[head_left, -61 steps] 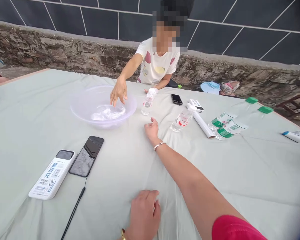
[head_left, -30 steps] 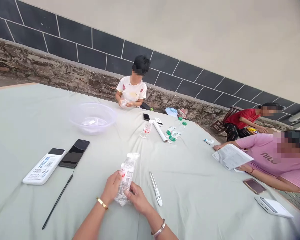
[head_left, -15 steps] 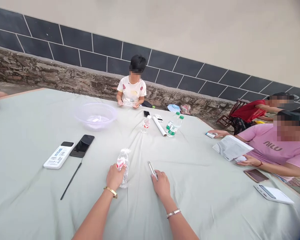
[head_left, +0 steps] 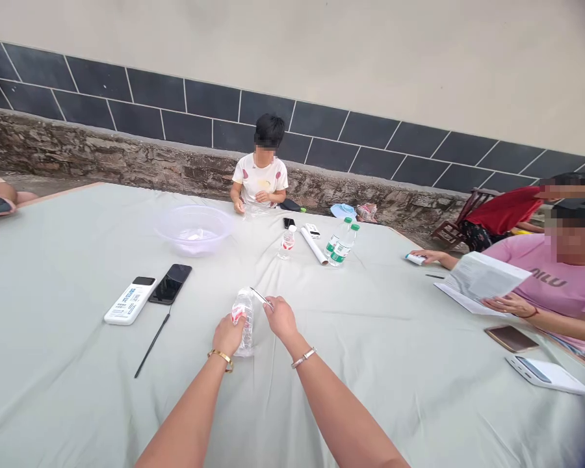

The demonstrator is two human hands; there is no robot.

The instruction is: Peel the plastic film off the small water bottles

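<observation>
Surface (head_left: 361,390): far edge well off, 12 o'clock. From the bottle (head_left: 247,330), mid-surface: basin (head_left: 197,250) at 11, phone (head_left: 171,284) at 10, cloth running wide at 3 to 4. Bottle clear, red-and-white label, loose clear film around it. Left hand (head_left: 228,335): grip wrapped on it. Right hand (head_left: 280,318): grip closed on cutter (head_left: 261,298), tip by the bottle's top, contact unclear.
</observation>
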